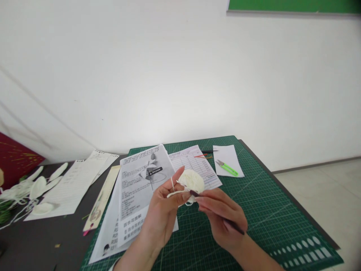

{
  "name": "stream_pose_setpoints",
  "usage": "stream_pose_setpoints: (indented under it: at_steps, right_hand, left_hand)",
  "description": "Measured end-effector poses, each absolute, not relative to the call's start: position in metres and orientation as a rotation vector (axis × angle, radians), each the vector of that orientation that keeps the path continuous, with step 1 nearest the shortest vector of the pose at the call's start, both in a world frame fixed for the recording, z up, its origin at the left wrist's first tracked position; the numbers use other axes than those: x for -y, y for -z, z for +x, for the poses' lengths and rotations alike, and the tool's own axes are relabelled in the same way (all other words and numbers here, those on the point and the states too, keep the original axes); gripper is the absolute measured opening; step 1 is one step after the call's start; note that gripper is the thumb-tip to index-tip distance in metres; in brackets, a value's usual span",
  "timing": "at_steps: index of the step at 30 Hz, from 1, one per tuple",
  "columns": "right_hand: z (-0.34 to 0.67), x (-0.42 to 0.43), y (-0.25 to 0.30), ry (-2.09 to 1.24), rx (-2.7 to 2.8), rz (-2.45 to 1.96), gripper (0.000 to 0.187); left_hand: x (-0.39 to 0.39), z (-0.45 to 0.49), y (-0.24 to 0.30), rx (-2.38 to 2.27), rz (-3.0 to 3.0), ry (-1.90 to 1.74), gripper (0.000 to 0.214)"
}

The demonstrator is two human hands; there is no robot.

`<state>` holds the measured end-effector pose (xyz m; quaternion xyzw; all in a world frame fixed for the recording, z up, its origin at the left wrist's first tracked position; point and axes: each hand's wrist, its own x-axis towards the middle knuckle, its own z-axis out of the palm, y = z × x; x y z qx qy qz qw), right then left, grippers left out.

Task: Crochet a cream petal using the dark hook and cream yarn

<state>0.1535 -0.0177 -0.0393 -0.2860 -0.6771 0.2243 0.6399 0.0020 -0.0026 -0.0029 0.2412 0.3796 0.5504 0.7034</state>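
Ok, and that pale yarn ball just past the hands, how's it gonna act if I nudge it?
The yarn ball may roll, since its outline looks rounded. It's probably light and squashy, as it seems to be wound yarn. It could unwind a little if joined to the white strand at the left hand, though I can't see that join.

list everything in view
table: one, black, bottom
cutting mat: one, green, centre
printed sheets: several, white, on mat
paper: one, white, on mat
thread snips: one, lime, on paper
thin sticks: several, mixed, beside paper
yarn ball: one, cream, centre
yarn strand: one, white, centre
crochet hook: one, dark, centre
pages: several, white, left
petals: several, white, left
tuft: one, green, left
card: one, cream, left
panel: one, red, left
board: one, green, top right
wall: one, white, behind
floor: one, pale, right
left hand: one, bare, centre
right hand: one, bare, centre
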Motion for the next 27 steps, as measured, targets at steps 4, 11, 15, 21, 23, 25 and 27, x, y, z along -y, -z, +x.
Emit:
stream_pose_setpoints:
  at_steps: [4, 11, 15, 21, 23, 25, 27]
  right_hand:
    - [0.153, 0.015, 0.037, -0.853, 1.282, -0.666, 0.025]
    - [0.158, 0.013, 0.038, -1.157, 1.014, -0.553, 0.012]
    - [0.162, 0.011, 0.036, -1.173, 0.973, -0.515, 0.010]
    - [0.164, 0.011, 0.035, -1.195, 0.995, -0.473, 0.009]
    - [0.165, 0.011, 0.035, -1.207, 1.001, -0.455, 0.009]
    - [0.166, 0.010, 0.034, -1.218, 1.006, -0.442, 0.008]
    - [0.166, 0.010, 0.033, -1.229, 1.015, -0.436, 0.008]
  left_hand:
    - [-0.001, -0.008, 0.000, -0.846, 0.591, -1.095, 0.056]
    - [0.000, -0.015, -0.005, -0.823, 0.627, -1.028, 0.058]
    - [0.000, -0.018, -0.005, -0.813, 0.634, -1.012, 0.054]
    - [-0.001, -0.022, -0.005, -0.757, 0.626, -0.945, 0.054]
    - [-0.001, -0.022, -0.006, -0.727, 0.618, -0.925, 0.054]
    - [-0.002, -0.022, -0.008, -0.692, 0.601, -0.906, 0.054]
    - [-0.002, -0.023, -0.008, -0.663, 0.592, -0.882, 0.053]
